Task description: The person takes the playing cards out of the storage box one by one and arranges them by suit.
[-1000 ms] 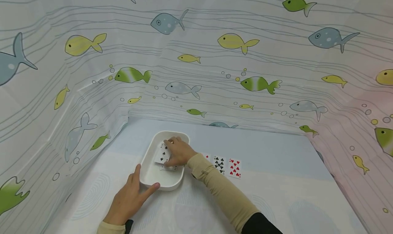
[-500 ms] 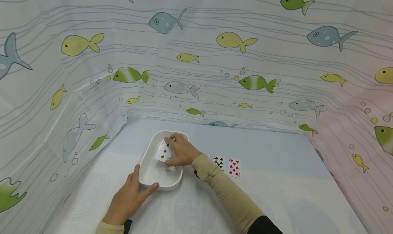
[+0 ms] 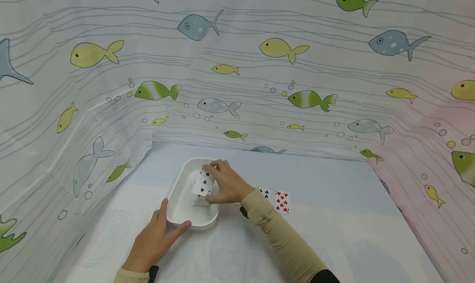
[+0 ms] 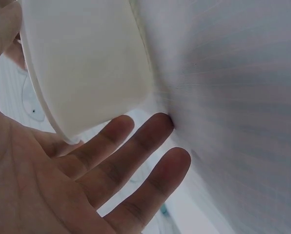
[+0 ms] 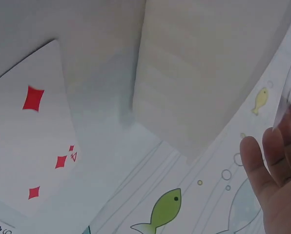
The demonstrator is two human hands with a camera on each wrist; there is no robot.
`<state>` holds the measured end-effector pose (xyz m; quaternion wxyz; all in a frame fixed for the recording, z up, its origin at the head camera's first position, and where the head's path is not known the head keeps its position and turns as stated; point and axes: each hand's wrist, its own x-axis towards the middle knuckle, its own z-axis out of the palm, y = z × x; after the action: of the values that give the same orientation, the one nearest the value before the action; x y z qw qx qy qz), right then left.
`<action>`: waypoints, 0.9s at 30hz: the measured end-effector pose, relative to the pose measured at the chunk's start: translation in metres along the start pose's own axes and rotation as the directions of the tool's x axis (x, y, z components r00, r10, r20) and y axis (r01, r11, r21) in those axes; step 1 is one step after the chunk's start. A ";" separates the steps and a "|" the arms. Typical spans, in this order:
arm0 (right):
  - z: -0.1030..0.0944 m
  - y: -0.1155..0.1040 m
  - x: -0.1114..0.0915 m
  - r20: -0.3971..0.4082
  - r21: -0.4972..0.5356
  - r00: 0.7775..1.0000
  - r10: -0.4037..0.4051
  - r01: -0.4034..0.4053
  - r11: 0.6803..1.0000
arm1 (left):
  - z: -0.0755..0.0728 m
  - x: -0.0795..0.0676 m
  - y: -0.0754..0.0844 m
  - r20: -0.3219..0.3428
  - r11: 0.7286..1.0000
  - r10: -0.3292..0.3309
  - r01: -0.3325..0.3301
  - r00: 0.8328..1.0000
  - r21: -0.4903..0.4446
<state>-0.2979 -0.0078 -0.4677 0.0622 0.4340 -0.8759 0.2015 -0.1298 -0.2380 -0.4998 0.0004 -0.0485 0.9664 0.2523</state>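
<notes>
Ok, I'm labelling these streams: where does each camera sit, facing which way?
Head: worn on the head, facing forward and down at the white tray; sleeves, left hand and right hand show.
Left wrist: worn there, facing the white tray from outside; left hand shows.
Right wrist: worn there, facing a diamonds card and the white tray's outside; part of the right hand shows.
Both wrist views share the white tray.

The head view is evenly lit. Both wrist views are dimmed, soft shadow cast beside the tray [image 4: 89, 58].
</notes>
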 end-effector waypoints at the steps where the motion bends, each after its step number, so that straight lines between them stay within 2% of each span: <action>1: -0.002 0.002 -0.003 -0.004 0.000 1.000 0.002 -0.002 1.000 | 0.000 0.000 0.000 0.000 1.000 0.000 0.000 1.000 0.002; 13: -0.014 0.037 -0.042 0.017 -0.002 0.998 0.068 -0.068 0.998 | 0.000 0.000 0.002 0.022 1.000 -0.021 0.021 1.000 -0.013; 20: -0.023 0.058 -0.084 0.038 0.019 0.990 0.133 -0.134 0.991 | -0.001 0.000 0.002 0.051 0.999 -0.031 0.032 0.998 -0.021; 27: -0.025 0.086 -0.122 0.071 -0.057 0.984 0.161 -0.158 0.986 | -0.002 0.000 0.001 0.061 0.999 -0.038 0.039 0.997 -0.019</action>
<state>-0.2918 0.1393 -0.5050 0.0238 0.3680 -0.9145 0.1666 -0.1302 -0.2377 -0.4972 0.0339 -0.0594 0.9623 0.2632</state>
